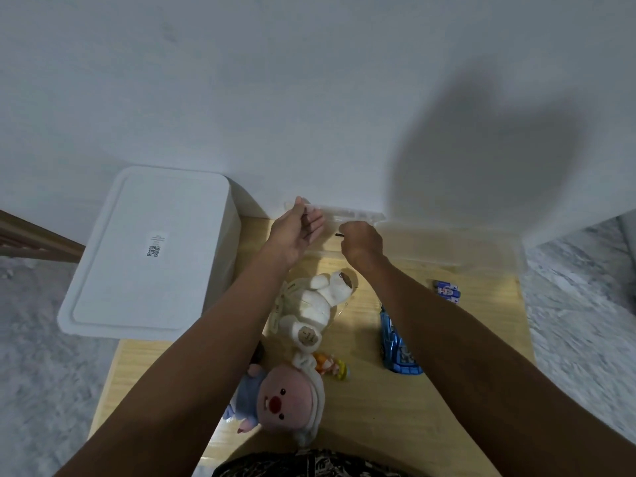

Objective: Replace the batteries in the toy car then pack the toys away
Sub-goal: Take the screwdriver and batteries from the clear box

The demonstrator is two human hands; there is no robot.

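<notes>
The blue toy car [399, 342] lies on the wooden table [378, 418] beside my right forearm. A pack of blue batteries [447, 291] lies further back to the right. My right hand [362, 243] is curled round a small dark tool [339, 235] whose tip pokes out to the left. My left hand [300, 232] is held up beside it, palm turned toward the right hand and fingers relaxed, its thumb at the left end of a clear plastic lid [347, 213]. Both hands hover over the back of the table, far from the car.
A clear plastic box [454, 246] stands against the wall at the back right. A white lidded storage bin [151, 249] sits left of the table. A white plush [320, 304], a pink-faced plush [285, 401] and a small orange figure [331, 367] lie between my forearms.
</notes>
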